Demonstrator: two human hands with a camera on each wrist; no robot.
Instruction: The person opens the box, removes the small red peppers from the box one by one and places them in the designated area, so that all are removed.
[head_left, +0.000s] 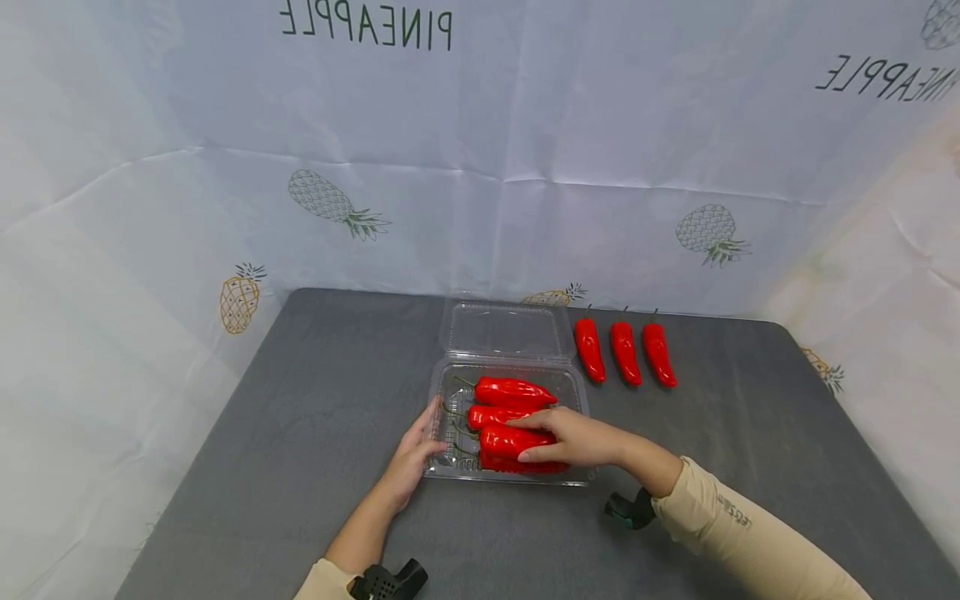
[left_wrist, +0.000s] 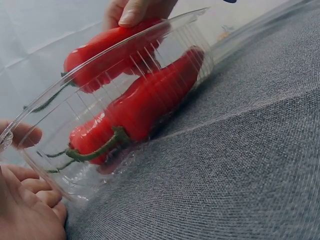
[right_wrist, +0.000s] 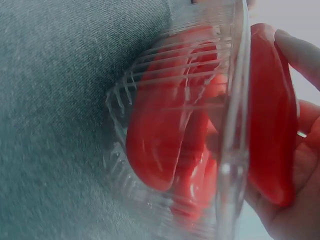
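Observation:
A clear plastic clamshell box point(head_left: 510, 481) lies with its lid point(head_left: 506, 329) folded back, away from the person. Inside are three red peppers with green stems; one point(head_left: 516, 390) lies along the far side. My right hand point(head_left: 573, 437) grips another red pepper point(right_wrist: 272, 115) from above, thumb and fingers on opposite sides. That pepper is level with the rim, over the near part of the box, above a lower pepper point(left_wrist: 155, 95). My left hand point(head_left: 408, 462) pinches the box's left edge, its thumb point(left_wrist: 25, 134) over the rim and its fingers outside the wall.
Three more red peppers stand in a row right of the lid: one point(head_left: 589, 350) nearest it, one point(head_left: 625, 353) in the middle, one point(head_left: 659, 355) farthest right. Beneath everything is a grey cloth-covered table point(head_left: 337, 383). A white pineapple-print curtain point(head_left: 480, 133) encloses the back and sides.

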